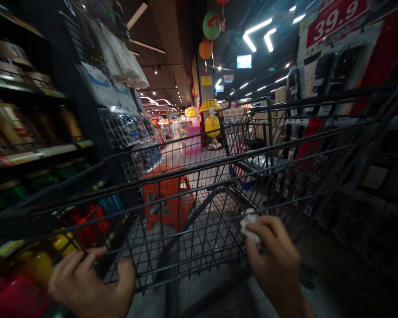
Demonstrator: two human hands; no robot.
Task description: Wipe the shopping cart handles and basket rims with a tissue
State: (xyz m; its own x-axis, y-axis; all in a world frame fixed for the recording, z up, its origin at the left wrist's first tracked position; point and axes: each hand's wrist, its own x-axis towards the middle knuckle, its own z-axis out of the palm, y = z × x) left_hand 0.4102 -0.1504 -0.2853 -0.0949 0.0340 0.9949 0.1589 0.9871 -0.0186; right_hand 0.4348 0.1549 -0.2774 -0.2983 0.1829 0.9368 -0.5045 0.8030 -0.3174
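Both hands' grips close on the cart handle [199,282], the right hand [273,260] also pinching a white wad [248,225].

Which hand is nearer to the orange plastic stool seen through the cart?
Left. The left hand grips the cart rim just below and left of the orange stool. The right hand, holding a white cloth, is farther to the stool's right.
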